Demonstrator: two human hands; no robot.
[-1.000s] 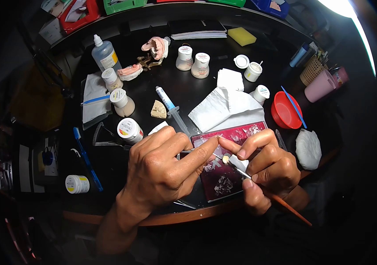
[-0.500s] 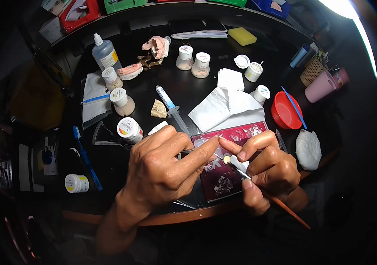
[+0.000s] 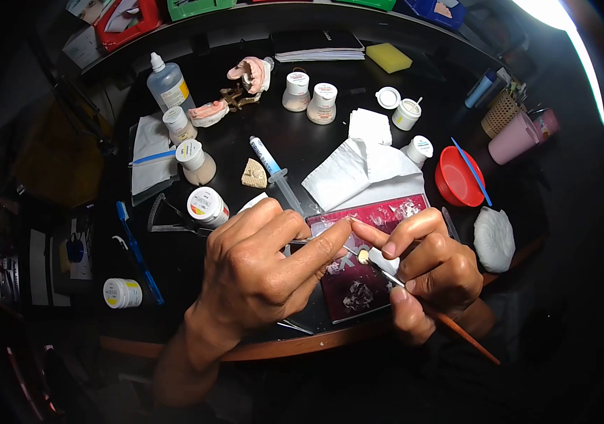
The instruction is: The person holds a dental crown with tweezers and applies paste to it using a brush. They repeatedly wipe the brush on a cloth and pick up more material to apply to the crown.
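My left hand (image 3: 256, 265) is closed around a thin metal holding tool (image 3: 349, 250), mostly hidden by the fingers. At the tool's tip sits a small yellowish-white dental crown (image 3: 363, 256). In my right hand (image 3: 432, 272) is a brush (image 3: 468, 340) with a reddish-brown handle and a silver ferrule, slanting up toward the crown. A scrap of white tissue (image 3: 384, 262) shows by the right fingers. The two index fingertips meet just above the crown. Beneath the hands lies a dark red mixing slab (image 3: 341, 304) smeared with white paste.
Folded white tissues (image 3: 337, 177) lie behind the slab. A red bowl (image 3: 450, 185) with a blue stick across it stands to the right, near a white pad (image 3: 493, 239). A syringe (image 3: 273, 169), several powder jars (image 3: 207, 205) and a dental model (image 3: 251, 74) occupy the left and back.
The brush and right hand have shifted very slightly right and down. The crown and left hand stay almost in the same place.
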